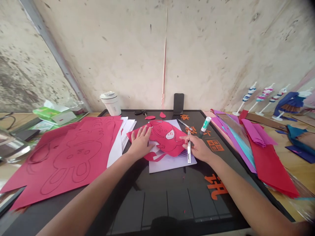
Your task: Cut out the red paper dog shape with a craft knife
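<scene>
A sheet of red paper (169, 147) with black drawn outlines and cut-out openings lies in front of me on a pad of white paper (159, 167). My left hand (139, 142) rests on its left side, fingers spread. My right hand (199, 149) is closed around a white utility knife (189, 154) at the sheet's right edge; its fingertips reach the red paper, but whether they pinch it I cannot tell. Through one opening, white paper with printing shows. Two small red cut-outs (162, 114) lie beyond the sheet. A slim silver pen-like tool (184, 124) is near the pad's top right corner.
Large red sheets (71, 157) with drawn animal outlines cover the left side over white papers (120, 144). Behind are a white cup (110, 104), keys (140, 112) and a phone (178, 103). A glue stick (205, 124) stands right. Coloured papers (268, 157) and small stands (248, 95) are farther right.
</scene>
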Tool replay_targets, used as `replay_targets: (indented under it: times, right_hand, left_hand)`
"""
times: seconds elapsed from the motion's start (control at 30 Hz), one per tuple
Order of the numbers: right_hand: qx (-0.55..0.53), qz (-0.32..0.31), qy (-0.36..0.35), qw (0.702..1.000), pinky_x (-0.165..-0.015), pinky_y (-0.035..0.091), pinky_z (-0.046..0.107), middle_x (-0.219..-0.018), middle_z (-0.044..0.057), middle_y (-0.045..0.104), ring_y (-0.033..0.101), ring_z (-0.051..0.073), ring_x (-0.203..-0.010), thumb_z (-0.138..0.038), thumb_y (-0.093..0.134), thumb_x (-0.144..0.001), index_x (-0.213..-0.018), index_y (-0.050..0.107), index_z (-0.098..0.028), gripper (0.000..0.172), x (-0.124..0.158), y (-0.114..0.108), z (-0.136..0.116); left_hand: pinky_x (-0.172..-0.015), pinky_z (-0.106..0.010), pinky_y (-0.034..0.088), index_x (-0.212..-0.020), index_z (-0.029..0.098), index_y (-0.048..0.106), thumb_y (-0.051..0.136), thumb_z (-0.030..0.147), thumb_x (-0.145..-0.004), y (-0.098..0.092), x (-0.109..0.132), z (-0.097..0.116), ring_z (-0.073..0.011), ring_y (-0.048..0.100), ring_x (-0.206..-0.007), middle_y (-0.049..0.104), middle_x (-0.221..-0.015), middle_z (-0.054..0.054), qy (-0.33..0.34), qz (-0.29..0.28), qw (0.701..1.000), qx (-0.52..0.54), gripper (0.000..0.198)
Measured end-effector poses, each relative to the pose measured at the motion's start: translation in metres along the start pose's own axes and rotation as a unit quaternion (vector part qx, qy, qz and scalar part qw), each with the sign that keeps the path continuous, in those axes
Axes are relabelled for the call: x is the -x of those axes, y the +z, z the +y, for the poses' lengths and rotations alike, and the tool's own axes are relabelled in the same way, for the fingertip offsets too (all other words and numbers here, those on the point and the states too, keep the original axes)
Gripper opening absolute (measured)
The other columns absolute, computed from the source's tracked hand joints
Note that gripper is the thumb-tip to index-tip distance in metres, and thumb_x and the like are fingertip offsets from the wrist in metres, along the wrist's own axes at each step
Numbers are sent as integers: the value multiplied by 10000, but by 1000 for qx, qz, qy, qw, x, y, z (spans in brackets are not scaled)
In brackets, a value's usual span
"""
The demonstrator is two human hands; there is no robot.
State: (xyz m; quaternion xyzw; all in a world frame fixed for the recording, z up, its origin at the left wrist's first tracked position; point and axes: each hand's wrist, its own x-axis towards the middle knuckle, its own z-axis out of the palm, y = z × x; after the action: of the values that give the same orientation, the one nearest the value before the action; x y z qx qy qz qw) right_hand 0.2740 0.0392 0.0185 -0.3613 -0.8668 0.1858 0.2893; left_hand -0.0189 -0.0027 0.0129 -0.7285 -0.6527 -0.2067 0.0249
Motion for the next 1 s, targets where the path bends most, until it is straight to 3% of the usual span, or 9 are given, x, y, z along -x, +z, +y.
replay_targets:
  times: [0.1, 0.2, 0.27, 0.37, 0.43, 0.57, 0.7, 0.8, 1.0]
  right_hand:
    - [-5, -36, -16, 999, -975, 469, 451, -1068, 74, 749, 684, 252, -1072, -308, 572, -884, -829, 486, -247, 119, 0, 1, 0]
    - [-12, -52, -10, 999, -944, 480, 427, -1031, 59, 750, 699, 240, -1030, -318, 560, -900, -835, 489, -248, 119, -1, 3, 2]
    - [-19, -51, -9, 999, -903, 496, 400, -1023, 56, 747, 698, 237, -1031, -331, 548, -912, -846, 491, -251, 119, -1, 4, 4]
    - [3, -52, -18, 998, -884, 490, 397, -1020, 63, 748, 695, 246, -1033, -326, 523, -927, -854, 496, -249, 109, 0, 3, 4]
    - [52, -57, -38, 996, -907, 461, 414, -987, 75, 757, 702, 253, -986, -295, 512, -932, -852, 513, -241, 96, 0, 0, 3]
    - [151, -74, -107, 980, -845, 435, 391, -772, 74, 747, 691, 231, -733, -248, 506, -930, -835, 571, -219, 119, 2, -7, -3]
    - [173, -79, -149, 970, -784, 426, 370, -699, 62, 717, 650, 212, -648, -294, 496, -950, -808, 582, -214, 185, 3, -8, -6]
    - [140, -46, -137, 980, -862, 432, 400, -850, 80, 755, 696, 233, -783, -276, 497, -946, -852, 559, -222, 125, 2, -4, -4]
    - [84, 67, -4, 994, -940, 456, 474, -1121, 112, 741, 692, 282, -1048, -302, 516, -922, -868, 473, -253, 85, -1, 6, 10]
  left_hand:
    - [-1030, -738, 266, -1458, 99, 346, 499, 295, -931, -3, 26, 3, -472, 313, -1403, 363, -1502, -296, -33, 51, 998, -20, 582]
    - [-986, -529, 440, -1381, 178, 433, 480, 277, -962, -14, 58, 25, -339, 531, -1221, 571, -1325, -177, 121, 122, 985, 7, 433]
    - [-901, -462, 489, -1363, 163, 441, 488, 256, -964, -17, 73, 43, -295, 596, -1069, 643, -1189, -145, 204, 97, 974, 26, 412]
    - [-729, -388, 505, -1230, 141, 542, 482, 167, -945, -13, 83, 60, -251, 610, -829, 677, -936, -91, 257, 64, 964, -4, 292]
    - [-631, -344, 471, -976, 169, 616, 461, 108, -932, -8, 84, 62, -219, 572, -699, 632, -789, -53, 279, 53, 958, -40, 173]
    - [-555, -316, 410, -693, 189, 541, 416, 39, -906, -8, 84, 53, -187, 511, -602, 551, -680, -30, 285, 60, 954, -76, 289]
    - [-579, -319, 422, -698, 182, 551, 393, 4, -876, -16, 86, 42, -187, 509, -604, 562, -683, -29, 277, 59, 957, -54, 298]
    - [-579, -308, 430, -747, 183, 581, 392, 25, -896, -19, 85, 37, -182, 523, -603, 575, -672, -21, 241, 59, 969, 6, 288]
    - [-612, -323, 472, -1035, 169, 635, 424, -8, -821, -16, 80, 32, -199, 553, -673, 625, -766, -34, 217, 25, 975, 26, 348]
